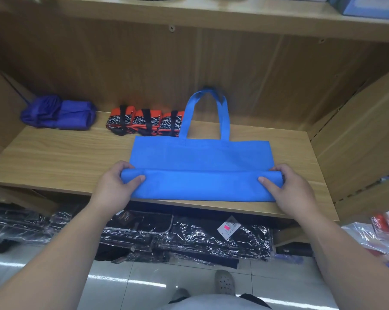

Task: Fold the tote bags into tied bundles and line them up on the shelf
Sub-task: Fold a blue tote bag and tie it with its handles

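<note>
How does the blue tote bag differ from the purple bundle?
The blue tote bag lies mostly flat, handles out, only its near edge rolled; the purple bundle is fully bunched up. The left hand and right hand grip the blue tote bag; the purple bundle lies untouched. Both rest on the wooden shelf.

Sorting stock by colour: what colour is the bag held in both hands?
The bag is bright blue; head view shows it best.

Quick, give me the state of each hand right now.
Left hand: grips the left end of the rolled edge of the blue tote bag.
Right hand: grips the right end of the same roll.
</note>
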### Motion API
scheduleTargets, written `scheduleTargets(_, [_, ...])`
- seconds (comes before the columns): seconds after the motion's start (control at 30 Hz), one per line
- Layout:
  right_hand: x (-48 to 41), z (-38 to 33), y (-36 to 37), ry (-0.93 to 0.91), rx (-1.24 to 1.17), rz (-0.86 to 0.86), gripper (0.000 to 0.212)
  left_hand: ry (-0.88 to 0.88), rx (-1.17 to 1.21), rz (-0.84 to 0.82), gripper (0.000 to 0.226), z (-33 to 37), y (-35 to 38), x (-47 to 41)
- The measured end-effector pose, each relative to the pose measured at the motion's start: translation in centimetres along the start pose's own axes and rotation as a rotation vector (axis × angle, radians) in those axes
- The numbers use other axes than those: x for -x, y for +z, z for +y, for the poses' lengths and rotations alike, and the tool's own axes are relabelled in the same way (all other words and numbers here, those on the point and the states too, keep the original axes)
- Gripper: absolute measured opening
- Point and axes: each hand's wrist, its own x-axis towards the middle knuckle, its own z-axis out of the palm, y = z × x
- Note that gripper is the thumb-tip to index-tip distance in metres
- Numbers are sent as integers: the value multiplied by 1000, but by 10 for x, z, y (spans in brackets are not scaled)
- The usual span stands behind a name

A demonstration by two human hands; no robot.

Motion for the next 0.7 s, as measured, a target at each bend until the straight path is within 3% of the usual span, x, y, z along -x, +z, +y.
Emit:
scheduleTargets(0.23, [-8, 0, 10, -50, 170, 85, 44, 38, -319, 56, 43, 15, 6, -4])
scheduleTargets(0.4, [-9, 8, 22, -419, 278, 254, 23, 59, -404, 72, 50, 17, 6, -9])
scheduleTargets(0.5, [-12, 12, 26, -572, 272, 199, 17, 135, -419, 142, 46, 14, 8, -8])
scheduleTargets(0.6, [-12, 21, 20, -551, 156, 36, 16, 348, -468, 174, 35, 8, 12, -7])
scheduleTargets(0.7, [-9, 25, 7, -390, 43, -87, 49, 319, -297, 103, 43, 6, 11, -4])
